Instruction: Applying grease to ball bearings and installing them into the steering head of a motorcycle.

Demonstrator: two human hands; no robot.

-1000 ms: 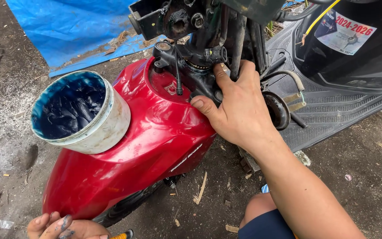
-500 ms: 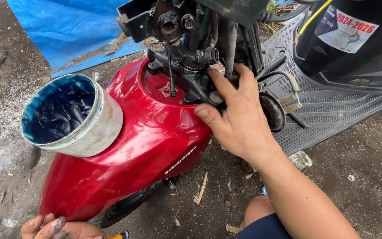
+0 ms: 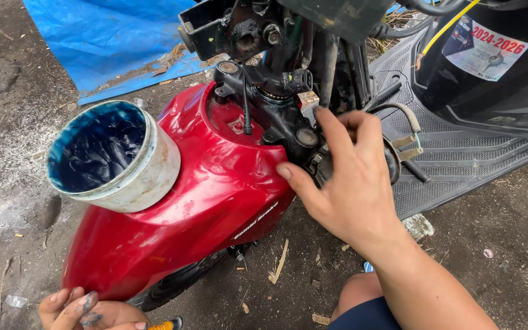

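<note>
The right hand [image 3: 349,183], fingers spread, touches the black steering stem [image 3: 288,116] at two o'clock of the red fender [image 3: 203,208]. The left hand [image 3: 87,310], grease-smeared, curls at seven o'clock, its grip unclear. A grease tub [image 3: 117,159] sits on the fender.

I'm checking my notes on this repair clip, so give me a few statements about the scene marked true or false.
1. The right hand reaches into the black steering parts above the red fender. True.
2. The white tub on the fender holds yellow paint. False: it holds dark blue grease.
3. The left hand has dark smears on its fingers. True.
4. A green tarp lies on the ground. False: the tarp is blue.
5. The right hand holds a spanner. False: no tool shows in it.
</note>
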